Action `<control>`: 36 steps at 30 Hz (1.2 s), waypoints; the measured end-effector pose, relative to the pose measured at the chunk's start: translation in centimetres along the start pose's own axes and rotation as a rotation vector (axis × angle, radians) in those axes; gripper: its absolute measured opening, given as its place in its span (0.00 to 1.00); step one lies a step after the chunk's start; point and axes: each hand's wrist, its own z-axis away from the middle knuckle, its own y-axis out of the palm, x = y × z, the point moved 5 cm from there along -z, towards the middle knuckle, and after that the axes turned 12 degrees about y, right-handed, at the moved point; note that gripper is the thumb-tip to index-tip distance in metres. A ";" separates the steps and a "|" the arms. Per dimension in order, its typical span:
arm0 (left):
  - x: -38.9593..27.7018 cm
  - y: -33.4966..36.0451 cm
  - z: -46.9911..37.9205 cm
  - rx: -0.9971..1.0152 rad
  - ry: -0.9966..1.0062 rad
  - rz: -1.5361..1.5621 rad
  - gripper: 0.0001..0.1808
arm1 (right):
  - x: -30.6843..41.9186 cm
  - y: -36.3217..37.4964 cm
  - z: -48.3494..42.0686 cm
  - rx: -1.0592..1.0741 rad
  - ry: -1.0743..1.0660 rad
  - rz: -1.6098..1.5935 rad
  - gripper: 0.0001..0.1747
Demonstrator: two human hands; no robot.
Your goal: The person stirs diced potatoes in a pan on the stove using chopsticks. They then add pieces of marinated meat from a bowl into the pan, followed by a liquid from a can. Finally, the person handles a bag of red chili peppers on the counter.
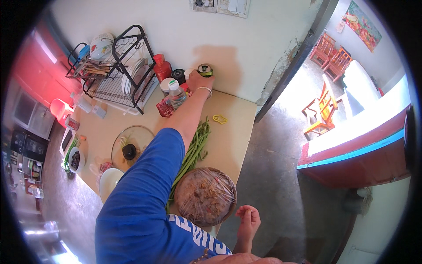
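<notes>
My left hand [199, 81], with a bracelet at its wrist, reaches to the wall end of the table and closes around a green drink can [207, 73]. Left of it stand a white-lidded container, a black-lidded jar [178, 76], a red bottle [162, 67] and a clear bottle [177, 95]. Beneath my forearm lie long green beans [194, 148]. A brown bowl covered in plastic wrap [206, 196] rests near my body. My right hand [249, 216] hangs past the table's edge, fingers curled, nothing visible in it.
A black dish rack [132, 71] with plates and bowls stands back left. On the table are a glass lid [115, 145], a white bowl [108, 184], a small bowl of dark food [76, 160] and a yellow ring-shaped item [220, 119]. The table's right edge borders a doorway.
</notes>
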 end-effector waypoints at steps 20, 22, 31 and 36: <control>10.0 -38.5 17.7 0.501 0.368 1.306 0.26 | 0.0 9.9 8.2 0.312 -0.130 0.241 0.09; 13.2 -43.8 20.2 0.522 0.271 1.248 0.27 | -0.6 12.6 9.7 0.403 -0.123 0.335 0.09; 25.8 -51.1 28.6 0.748 0.318 0.055 0.42 | -4.9 23.9 15.8 0.774 -0.061 0.415 0.08; 28.1 -49.2 30.2 0.829 0.324 -0.232 0.42 | -6.8 24.8 17.4 0.870 0.000 0.409 0.08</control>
